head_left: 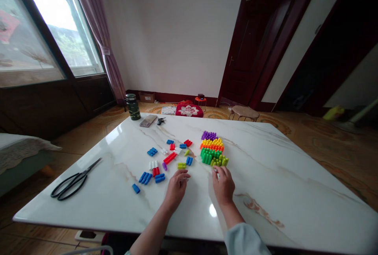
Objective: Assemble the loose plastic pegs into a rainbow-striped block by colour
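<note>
My left hand (176, 187) rests on the white marble table (283, 192), fingers curled, its tips near a white peg by a small lime peg cluster (181, 165). My right hand (223, 184) lies beside it, fingers bent, touching the near edge of a block of upright pegs (212, 150) stacked in purple, yellow, orange, green and lime rows. Loose blue (152, 152), red (169, 157) and white pegs lie scattered left of the block. Whether either hand pinches a peg is hidden.
Black scissors (73, 182) lie at the table's left. A green camouflage bottle (132, 106), a phone (148, 121) and keys (160, 121) sit at the far edge. Beyond are a red cushion (189, 110), a stool (243, 112) and dark doors.
</note>
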Demonstrator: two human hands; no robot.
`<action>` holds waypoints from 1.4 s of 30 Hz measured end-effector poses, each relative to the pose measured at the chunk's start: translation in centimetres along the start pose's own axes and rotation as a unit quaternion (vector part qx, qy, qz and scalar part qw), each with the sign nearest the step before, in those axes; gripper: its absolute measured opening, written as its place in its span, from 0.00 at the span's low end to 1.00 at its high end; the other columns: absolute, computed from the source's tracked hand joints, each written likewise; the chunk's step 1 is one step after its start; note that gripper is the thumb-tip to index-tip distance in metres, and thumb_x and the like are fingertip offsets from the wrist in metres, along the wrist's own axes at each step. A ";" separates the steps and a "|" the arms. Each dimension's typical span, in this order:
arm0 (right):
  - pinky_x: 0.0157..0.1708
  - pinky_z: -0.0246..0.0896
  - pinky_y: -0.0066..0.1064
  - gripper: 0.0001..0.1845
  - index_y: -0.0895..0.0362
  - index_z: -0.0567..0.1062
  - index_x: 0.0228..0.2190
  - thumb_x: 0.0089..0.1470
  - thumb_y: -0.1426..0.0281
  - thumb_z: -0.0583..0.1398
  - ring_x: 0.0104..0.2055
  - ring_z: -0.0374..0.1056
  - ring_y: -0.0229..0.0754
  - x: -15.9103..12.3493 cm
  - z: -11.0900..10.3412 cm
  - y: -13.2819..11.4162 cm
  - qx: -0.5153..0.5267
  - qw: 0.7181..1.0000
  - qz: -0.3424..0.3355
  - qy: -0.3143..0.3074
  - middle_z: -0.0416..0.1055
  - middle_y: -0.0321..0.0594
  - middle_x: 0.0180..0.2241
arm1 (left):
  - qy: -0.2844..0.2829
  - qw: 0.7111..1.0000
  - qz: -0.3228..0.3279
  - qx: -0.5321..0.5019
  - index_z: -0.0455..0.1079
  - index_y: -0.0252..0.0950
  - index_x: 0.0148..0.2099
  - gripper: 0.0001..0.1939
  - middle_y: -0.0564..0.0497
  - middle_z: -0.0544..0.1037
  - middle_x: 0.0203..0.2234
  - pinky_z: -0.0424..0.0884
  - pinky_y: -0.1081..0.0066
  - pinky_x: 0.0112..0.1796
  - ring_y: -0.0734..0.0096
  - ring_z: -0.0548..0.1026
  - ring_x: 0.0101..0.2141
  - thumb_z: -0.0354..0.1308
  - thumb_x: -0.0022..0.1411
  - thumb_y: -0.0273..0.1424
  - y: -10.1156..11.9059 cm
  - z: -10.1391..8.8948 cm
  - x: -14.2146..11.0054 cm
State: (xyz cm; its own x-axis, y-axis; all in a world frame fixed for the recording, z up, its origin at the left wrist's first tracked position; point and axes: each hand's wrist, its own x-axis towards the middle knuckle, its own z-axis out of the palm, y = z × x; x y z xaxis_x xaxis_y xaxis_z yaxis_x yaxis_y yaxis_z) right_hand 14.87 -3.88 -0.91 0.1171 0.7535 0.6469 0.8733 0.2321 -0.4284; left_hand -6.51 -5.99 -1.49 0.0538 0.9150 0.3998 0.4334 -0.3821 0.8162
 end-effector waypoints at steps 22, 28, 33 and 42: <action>0.44 0.54 0.37 0.29 0.50 0.69 0.52 0.50 0.53 0.64 0.48 0.60 0.50 10.1 1.7 -1.5 -0.149 0.950 -0.161 -0.222 0.66 0.45 0.44 | 0.001 1.000 -0.009 0.003 0.75 0.37 0.37 0.15 0.45 0.76 0.44 0.74 0.65 0.42 0.66 0.76 0.41 0.49 0.57 0.17 -0.8 0.4 0.0; 0.47 0.53 0.39 0.27 0.51 0.70 0.52 0.52 0.56 0.63 0.48 0.61 0.50 10.3 1.8 -1.4 -0.138 0.950 -0.179 -0.217 0.67 0.45 0.44 | 0.010 1.000 -0.003 0.006 0.75 0.37 0.37 0.15 0.46 0.76 0.44 0.74 0.66 0.42 0.66 0.77 0.41 0.50 0.56 0.17 -0.5 0.2 0.0; 0.53 0.52 0.43 0.26 0.57 0.68 0.53 0.56 0.58 0.60 0.52 0.60 0.52 9.3 1.4 -2.5 -0.080 0.966 -0.196 -0.148 0.66 0.49 0.49 | 0.014 1.000 -0.005 -0.007 0.75 0.37 0.37 0.15 0.46 0.77 0.44 0.74 0.66 0.43 0.66 0.76 0.42 0.50 0.56 0.17 -0.5 0.3 0.0; 0.44 0.63 0.33 0.21 0.56 0.64 0.54 0.61 0.67 0.54 0.47 0.67 0.45 -0.5 2.3 -6.3 0.036 0.964 -0.130 -0.228 0.68 0.45 0.47 | 0.045 0.998 0.003 -0.047 0.74 0.35 0.38 0.15 0.46 0.78 0.38 0.74 0.67 0.41 0.67 0.77 0.38 0.49 0.56 0.17 0.4 0.0 0.2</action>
State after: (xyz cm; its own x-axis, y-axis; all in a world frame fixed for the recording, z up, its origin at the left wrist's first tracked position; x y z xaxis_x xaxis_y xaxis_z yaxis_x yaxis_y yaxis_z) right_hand 8.21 -4.34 -0.01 -0.3358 0.8521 0.4014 0.8080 0.4796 -0.3421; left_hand -6.33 -5.99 -1.11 -0.0258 0.8990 0.4373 0.3471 -0.4021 0.8472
